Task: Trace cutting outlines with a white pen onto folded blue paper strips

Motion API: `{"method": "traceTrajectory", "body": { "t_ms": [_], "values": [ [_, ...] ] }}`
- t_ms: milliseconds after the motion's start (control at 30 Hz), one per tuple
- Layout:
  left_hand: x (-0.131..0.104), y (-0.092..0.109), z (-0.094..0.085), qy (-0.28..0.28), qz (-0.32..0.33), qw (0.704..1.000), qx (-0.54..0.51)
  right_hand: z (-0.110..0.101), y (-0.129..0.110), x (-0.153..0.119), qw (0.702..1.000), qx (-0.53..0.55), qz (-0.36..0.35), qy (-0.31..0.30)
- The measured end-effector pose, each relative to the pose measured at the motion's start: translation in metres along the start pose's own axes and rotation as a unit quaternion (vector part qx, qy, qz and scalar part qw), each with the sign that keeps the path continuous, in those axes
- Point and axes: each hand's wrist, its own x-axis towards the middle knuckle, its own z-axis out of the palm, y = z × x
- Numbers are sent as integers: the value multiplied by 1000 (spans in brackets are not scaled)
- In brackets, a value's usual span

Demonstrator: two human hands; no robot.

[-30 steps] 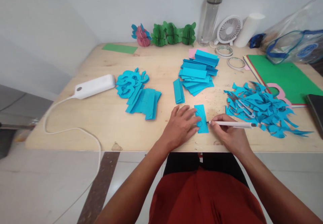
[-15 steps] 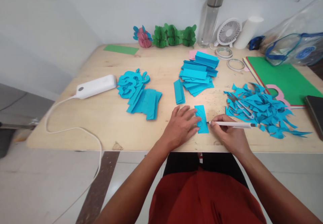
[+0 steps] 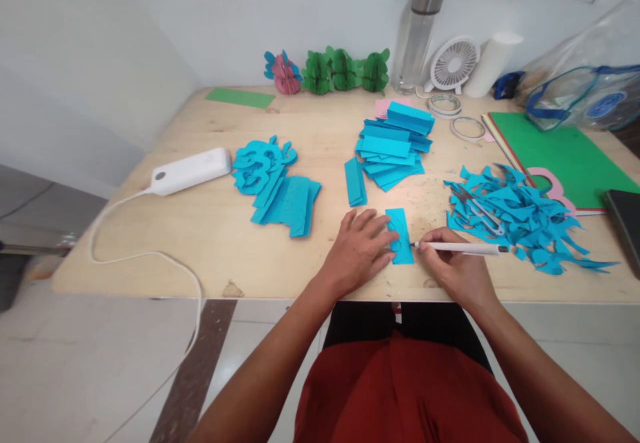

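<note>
A small blue paper rectangle [image 3: 403,230] with a curved outline drawn on it lies near the table's front edge. My left hand [image 3: 357,250] rests flat with its fingers apart, the fingertips on the left side of this paper. In my right hand [image 3: 455,266] is a white pen [image 3: 467,248], pinched between thumb and fingers, its tip at the paper's right edge. Just beyond my left hand lies a folded blue strip [image 3: 355,182]. Behind it is a pile of folded blue papers [image 3: 387,146].
Blue scraps [image 3: 530,220] with small scissors [image 3: 483,213] on them lie to the right. Blue cut-out shapes [image 3: 260,163] and folded sheets [image 3: 290,203] are on the left, beside a white power bank [image 3: 190,171] with a cable. A bottle [image 3: 417,40] and fan [image 3: 454,63] stand behind.
Almost nothing differs. The pen and my right hand have shifted very slightly; my left hand stays on the paper.
</note>
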Motion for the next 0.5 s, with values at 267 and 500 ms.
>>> {"method": "traceTrajectory", "body": {
  "t_ms": [267, 500],
  "values": [
    [0, 1, -1, -2, 2, 1000, 3, 1, 0, -4, 998, 32, -10, 59],
    [0, 2, 0, 2, -23, 1000, -18, 9, -5, -3, 995, 75, -16, 62]
  ]
}}
